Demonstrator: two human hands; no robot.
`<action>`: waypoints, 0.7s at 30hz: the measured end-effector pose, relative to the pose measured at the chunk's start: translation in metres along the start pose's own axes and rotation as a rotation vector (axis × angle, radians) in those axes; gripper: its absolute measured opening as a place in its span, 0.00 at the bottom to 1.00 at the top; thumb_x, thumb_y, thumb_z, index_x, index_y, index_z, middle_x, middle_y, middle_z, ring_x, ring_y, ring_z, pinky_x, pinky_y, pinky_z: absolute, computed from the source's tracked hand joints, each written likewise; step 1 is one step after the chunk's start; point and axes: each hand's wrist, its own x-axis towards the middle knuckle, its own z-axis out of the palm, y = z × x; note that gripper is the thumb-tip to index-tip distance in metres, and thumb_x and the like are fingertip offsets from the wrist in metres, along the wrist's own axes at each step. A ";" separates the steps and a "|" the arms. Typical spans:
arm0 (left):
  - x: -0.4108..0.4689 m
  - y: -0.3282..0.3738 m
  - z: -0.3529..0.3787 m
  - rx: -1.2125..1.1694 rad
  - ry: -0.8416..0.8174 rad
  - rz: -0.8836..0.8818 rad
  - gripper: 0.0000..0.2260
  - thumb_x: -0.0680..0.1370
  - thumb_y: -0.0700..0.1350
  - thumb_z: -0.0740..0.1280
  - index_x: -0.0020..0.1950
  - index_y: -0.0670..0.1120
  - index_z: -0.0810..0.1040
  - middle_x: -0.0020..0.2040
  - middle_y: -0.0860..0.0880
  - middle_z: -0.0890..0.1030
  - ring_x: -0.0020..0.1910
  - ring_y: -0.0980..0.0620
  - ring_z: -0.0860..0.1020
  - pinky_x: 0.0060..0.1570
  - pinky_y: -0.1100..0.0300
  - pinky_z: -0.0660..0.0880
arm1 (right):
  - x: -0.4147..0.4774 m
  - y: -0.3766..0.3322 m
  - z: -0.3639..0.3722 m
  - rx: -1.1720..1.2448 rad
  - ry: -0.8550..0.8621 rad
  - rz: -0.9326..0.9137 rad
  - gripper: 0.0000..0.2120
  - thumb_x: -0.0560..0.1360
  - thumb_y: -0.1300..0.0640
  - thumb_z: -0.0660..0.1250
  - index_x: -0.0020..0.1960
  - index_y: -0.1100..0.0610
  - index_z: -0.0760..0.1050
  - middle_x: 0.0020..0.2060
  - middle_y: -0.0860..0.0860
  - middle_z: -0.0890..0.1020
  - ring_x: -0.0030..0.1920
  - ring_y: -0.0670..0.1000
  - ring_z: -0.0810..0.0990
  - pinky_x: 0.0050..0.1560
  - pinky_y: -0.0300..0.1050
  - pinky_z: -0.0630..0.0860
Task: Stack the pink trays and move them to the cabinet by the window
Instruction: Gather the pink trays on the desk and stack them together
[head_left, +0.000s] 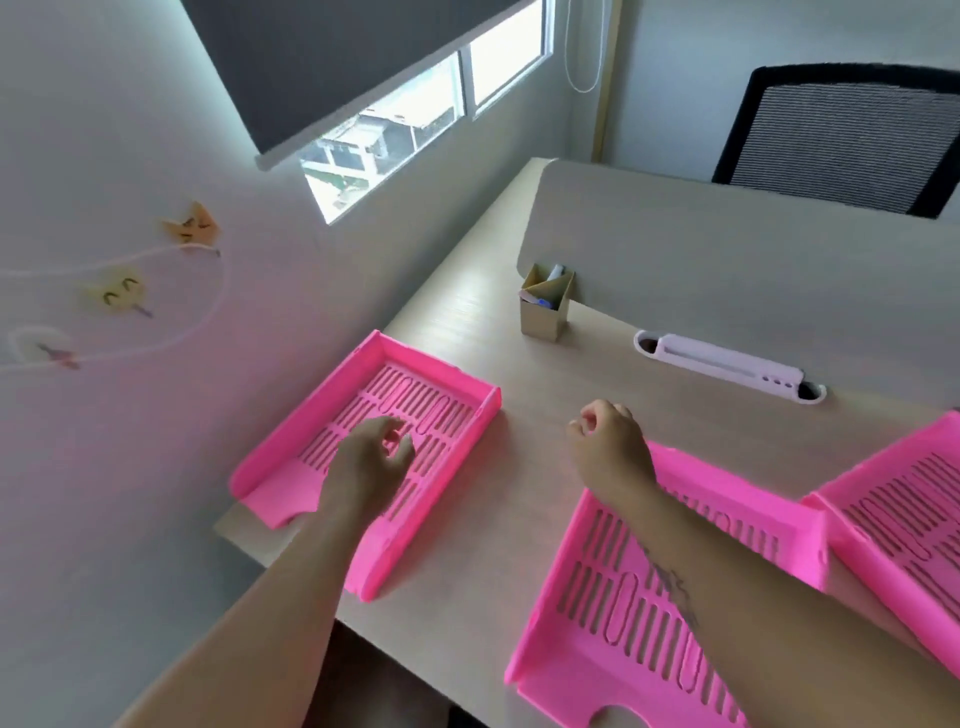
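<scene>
Three pink slotted trays lie on the light wooden desk. The left tray sits by the wall. The middle tray lies near the desk's front edge. The right tray is partly cut off at the frame's right side and touches the middle one. My left hand hovers over the left tray with fingers apart, holding nothing. My right hand hangs over the bare desk between the left and middle trays, fingers loosely curled, nothing in it. My right forearm crosses above the middle tray. No cabinet is in view.
A small cardboard pen holder stands at the back beside a desk divider panel. A white cable grommet lies in the desk. A black mesh chair is behind the divider. A window with a dark blind is at the far left corner.
</scene>
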 end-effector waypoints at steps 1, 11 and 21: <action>0.002 -0.016 -0.011 0.009 0.000 -0.030 0.12 0.77 0.42 0.69 0.58 0.40 0.80 0.50 0.44 0.83 0.43 0.49 0.80 0.45 0.52 0.80 | -0.001 -0.014 0.015 0.015 -0.026 0.002 0.11 0.76 0.58 0.63 0.54 0.62 0.78 0.54 0.59 0.79 0.53 0.61 0.78 0.53 0.50 0.74; 0.036 -0.141 -0.067 0.177 0.019 -0.214 0.14 0.78 0.45 0.66 0.60 0.40 0.79 0.54 0.42 0.80 0.49 0.46 0.77 0.50 0.53 0.74 | -0.002 -0.080 0.124 0.082 -0.169 0.140 0.05 0.75 0.57 0.65 0.46 0.58 0.75 0.50 0.58 0.80 0.43 0.57 0.76 0.43 0.44 0.70; 0.081 -0.195 -0.046 0.138 -0.130 -0.322 0.12 0.78 0.45 0.63 0.57 0.40 0.78 0.53 0.39 0.81 0.49 0.41 0.79 0.50 0.50 0.77 | 0.005 -0.085 0.169 0.172 -0.056 0.376 0.07 0.77 0.60 0.66 0.47 0.59 0.68 0.44 0.58 0.79 0.44 0.62 0.81 0.47 0.56 0.80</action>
